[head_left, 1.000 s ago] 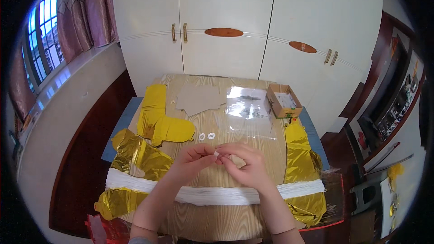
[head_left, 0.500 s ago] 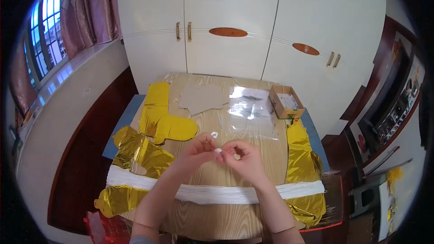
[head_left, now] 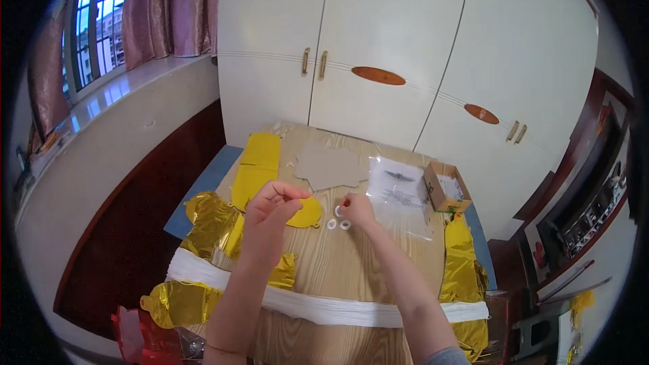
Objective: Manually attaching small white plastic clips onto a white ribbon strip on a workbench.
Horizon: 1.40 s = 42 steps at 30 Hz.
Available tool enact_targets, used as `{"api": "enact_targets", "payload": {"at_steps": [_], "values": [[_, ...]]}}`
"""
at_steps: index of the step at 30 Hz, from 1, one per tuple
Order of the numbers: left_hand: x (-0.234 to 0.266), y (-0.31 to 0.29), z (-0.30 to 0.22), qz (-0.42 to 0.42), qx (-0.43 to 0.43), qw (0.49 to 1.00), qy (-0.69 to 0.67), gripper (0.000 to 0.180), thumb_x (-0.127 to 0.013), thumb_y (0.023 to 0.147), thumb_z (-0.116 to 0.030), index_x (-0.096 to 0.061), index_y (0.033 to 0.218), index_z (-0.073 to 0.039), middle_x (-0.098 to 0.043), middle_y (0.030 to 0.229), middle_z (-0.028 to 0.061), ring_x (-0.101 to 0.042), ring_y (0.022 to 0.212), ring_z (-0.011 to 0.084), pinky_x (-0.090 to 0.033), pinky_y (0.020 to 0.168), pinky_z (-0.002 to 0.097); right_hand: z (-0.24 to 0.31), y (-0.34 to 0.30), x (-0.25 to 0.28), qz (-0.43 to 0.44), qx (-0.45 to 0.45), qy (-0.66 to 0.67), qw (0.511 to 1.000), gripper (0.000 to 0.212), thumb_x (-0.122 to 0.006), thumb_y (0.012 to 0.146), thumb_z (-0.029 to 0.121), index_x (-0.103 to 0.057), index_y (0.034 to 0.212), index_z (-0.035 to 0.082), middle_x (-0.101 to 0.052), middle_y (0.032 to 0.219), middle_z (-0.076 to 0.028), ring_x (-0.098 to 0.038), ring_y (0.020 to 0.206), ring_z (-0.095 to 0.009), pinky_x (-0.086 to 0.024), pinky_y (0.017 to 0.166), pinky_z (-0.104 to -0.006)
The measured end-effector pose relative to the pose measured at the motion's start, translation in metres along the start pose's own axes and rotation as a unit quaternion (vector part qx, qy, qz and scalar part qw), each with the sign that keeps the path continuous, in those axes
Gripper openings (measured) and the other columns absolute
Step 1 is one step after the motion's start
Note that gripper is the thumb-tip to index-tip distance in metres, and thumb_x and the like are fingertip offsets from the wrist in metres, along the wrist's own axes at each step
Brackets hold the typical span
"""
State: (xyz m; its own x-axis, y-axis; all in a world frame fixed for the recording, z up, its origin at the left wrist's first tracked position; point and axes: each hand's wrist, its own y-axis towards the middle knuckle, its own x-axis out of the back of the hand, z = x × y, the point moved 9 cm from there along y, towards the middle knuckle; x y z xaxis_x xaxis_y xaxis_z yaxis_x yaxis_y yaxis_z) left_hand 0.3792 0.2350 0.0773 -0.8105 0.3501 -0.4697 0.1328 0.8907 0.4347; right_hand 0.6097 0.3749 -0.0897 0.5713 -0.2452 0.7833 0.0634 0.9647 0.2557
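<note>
Over the yellow flat cutout [head_left: 304, 212], my left hand [head_left: 269, 211] is raised, fingers bent and thumb a little apart, with nothing visible between them. My right hand [head_left: 358, 210] reaches down to the wooden table [head_left: 324, 257], its fingertips pinched at a small white ring [head_left: 339, 211]; the fingers partly hide it. Two more white rings lie just in front, one [head_left: 331, 224] on the left and another [head_left: 345, 225] on the right. Across the table's near side, under my forearms, runs a long bundle of white string [head_left: 311, 307].
Grey star-shaped card [head_left: 328, 165] lies at the back, beside a clear plastic sheet [head_left: 399, 192]. An open cardboard box [head_left: 447, 188] stands at the back right. Gold foil pieces lie at left [head_left: 206, 223] and right [head_left: 463, 257]. A white cabinet [head_left: 378, 20] rises behind the table.
My hands were together over the table with a small white thing between them. They have parted: the right moved forward to the rings, the left is raised. The view has shifted.
</note>
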Motion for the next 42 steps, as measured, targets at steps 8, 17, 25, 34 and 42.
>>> {"api": "enact_targets", "payload": {"at_steps": [8, 17, 25, 34, 42], "values": [[0.008, 0.001, -0.010, -0.004, -0.019, 1.000, -0.003, 0.009, -0.050, 0.079, 0.001, -0.053, 0.085, -0.004, -0.057, 0.089, 0.0072, -0.048, 0.074, 0.0082, -0.037, 0.067, 0.0199, -0.006, 0.001, -0.029, 0.034, -0.003, -0.094, 0.995, 0.015, -0.064, 0.063, 0.016, -0.064, 0.075, 0.006, -0.063, 0.072, -0.013, -0.061, 0.069, -0.028, -0.049, 0.064, -0.0359], [0.006, 0.002, -0.002, 0.015, -0.007, 1.000, -0.016, 0.012, -0.050, 0.077, 0.004, -0.054, 0.086, -0.003, -0.058, 0.090, 0.0058, -0.051, 0.087, 0.0107, -0.038, 0.081, 0.0239, 0.004, -0.008, -0.010, 0.034, -0.014, -0.103, 0.994, 0.015, -0.061, 0.066, 0.015, -0.065, 0.077, 0.006, -0.063, 0.075, -0.015, -0.061, 0.070, -0.028, -0.049, 0.065, -0.0362], [-0.021, -0.013, -0.004, 0.052, 0.025, 0.998, 0.031, 0.009, -0.050, 0.076, 0.002, -0.054, 0.082, -0.003, -0.056, 0.084, 0.0054, -0.050, 0.075, 0.0117, -0.038, 0.069, 0.0223, 0.102, -0.143, 0.026, 0.217, 0.135, 0.035, 0.966, 0.015, -0.055, 0.074, 0.016, -0.063, 0.079, 0.005, -0.060, 0.086, -0.015, -0.059, 0.078, -0.031, -0.047, 0.066, -0.0387], [-0.175, -0.206, 0.003, 0.626, 0.178, 0.708, -0.275, 0.029, -0.053, 0.086, -0.029, -0.056, 0.098, -0.004, -0.055, 0.093, 0.0111, -0.051, 0.083, 0.0208, -0.038, 0.075, 0.0371, 0.040, -0.206, 0.011, 0.347, 0.067, -0.016, 0.935, 0.017, -0.059, 0.075, 0.017, -0.065, 0.086, 0.005, -0.063, 0.078, -0.013, -0.061, 0.072, -0.026, -0.047, 0.066, -0.0324], [-0.178, -0.233, -0.015, 0.569, 0.173, 0.627, -0.502, 0.030, -0.051, 0.086, -0.026, -0.053, 0.093, 0.002, -0.052, 0.086, 0.0100, -0.047, 0.077, 0.0208, -0.037, 0.070, 0.0338, 0.036, -0.209, 0.011, 0.361, 0.039, 0.028, 0.931, 0.017, -0.062, 0.074, 0.018, -0.065, 0.084, 0.005, -0.064, 0.074, -0.010, -0.061, 0.068, -0.021, -0.047, 0.063, -0.0294]]}}
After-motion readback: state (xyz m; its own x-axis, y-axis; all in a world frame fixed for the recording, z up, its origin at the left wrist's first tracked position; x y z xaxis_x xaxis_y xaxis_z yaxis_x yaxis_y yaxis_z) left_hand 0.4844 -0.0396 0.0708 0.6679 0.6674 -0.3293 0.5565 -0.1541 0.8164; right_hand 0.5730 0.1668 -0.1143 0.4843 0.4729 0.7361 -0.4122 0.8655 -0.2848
